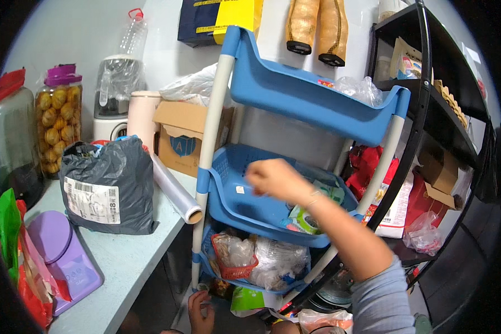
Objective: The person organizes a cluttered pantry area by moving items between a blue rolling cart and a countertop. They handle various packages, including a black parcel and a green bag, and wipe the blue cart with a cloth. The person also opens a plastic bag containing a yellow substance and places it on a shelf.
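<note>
My right hand (275, 181) reaches over the middle basket (273, 221) of a blue plastic shelf rack, its fingers bent down and pressed together. Whatever they hold, if anything, is hidden and slightly blurred. Just left of the fingers, a small white square piece (240, 190) lies on the basket's floor. Green-and-white packages (303, 219) sit at the basket's right end, partly behind my forearm. Low down, my left hand (200, 313) is beside the foot of the rack's left post (195, 270), fingers loosely bent and apart, with nothing seen in them.
The rack's blue top tray (312, 103) overhangs the basket. Below, a red basket (234, 259) holds plastic bags. On the left table stand a dark grey parcel bag (108, 183), a roll of plastic wrap (178, 192) and a cardboard box (178, 146). A black shelf (426, 61) borders the right.
</note>
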`<state>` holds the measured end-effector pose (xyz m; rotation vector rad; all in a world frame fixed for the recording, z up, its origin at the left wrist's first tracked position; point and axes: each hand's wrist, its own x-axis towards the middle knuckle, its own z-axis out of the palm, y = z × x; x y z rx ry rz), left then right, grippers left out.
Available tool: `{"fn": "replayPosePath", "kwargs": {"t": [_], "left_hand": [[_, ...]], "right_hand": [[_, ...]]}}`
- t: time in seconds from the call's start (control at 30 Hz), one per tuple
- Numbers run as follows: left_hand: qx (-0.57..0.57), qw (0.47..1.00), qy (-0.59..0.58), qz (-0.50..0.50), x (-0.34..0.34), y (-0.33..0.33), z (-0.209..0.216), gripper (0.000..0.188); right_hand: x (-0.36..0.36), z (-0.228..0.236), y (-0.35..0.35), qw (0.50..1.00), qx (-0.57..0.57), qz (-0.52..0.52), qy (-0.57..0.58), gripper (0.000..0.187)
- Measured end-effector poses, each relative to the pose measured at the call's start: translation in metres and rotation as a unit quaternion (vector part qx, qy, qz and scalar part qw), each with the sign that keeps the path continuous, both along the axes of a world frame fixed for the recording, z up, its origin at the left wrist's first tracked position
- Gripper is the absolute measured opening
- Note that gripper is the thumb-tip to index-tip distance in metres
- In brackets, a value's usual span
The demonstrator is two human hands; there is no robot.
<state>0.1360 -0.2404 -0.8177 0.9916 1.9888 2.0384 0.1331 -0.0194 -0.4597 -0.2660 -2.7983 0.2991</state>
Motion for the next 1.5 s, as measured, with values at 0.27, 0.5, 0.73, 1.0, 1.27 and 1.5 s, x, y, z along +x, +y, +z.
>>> {"fn": "replayPosePath", "kwargs": {"t": [0.27,0.5,0.73,1.0,1.27,1.5], "left_hand": [[0.023,0.994,0.082,-0.075,0.009,0.036,-0.026,0.041],[0.023,0.998,0.005,-0.065,0.015,0.009,-0.021,0.038],[0.027,0.987,0.141,-0.072,0.021,0.006,0.087,0.037],[0.096,0.966,0.223,-0.087,0.029,0.039,0.225,0.088],[0.117,0.982,-0.09,-0.116,0.002,0.014,0.189,0.016],[0.283,0.915,-0.278,-0.072,-0.01,0.005,0.151,0.02]], "right_hand": [[0.054,-0.081,0.184,0.826,0.255,-0.095,-0.494,0.077],[0.063,-0.094,0.186,0.815,0.385,-0.161,-0.403,0.027],[0.068,-0.012,0.066,0.828,0.56,0.007,-0.032,0.016],[0.112,-0.026,-0.078,0.836,0.503,0.214,0.054,0.011],[0.122,0.004,-0.057,0.776,0.516,0.288,0.219,0.035],[0.084,0.0,0.072,0.941,0.206,-0.13,0.234,0.047]]}}
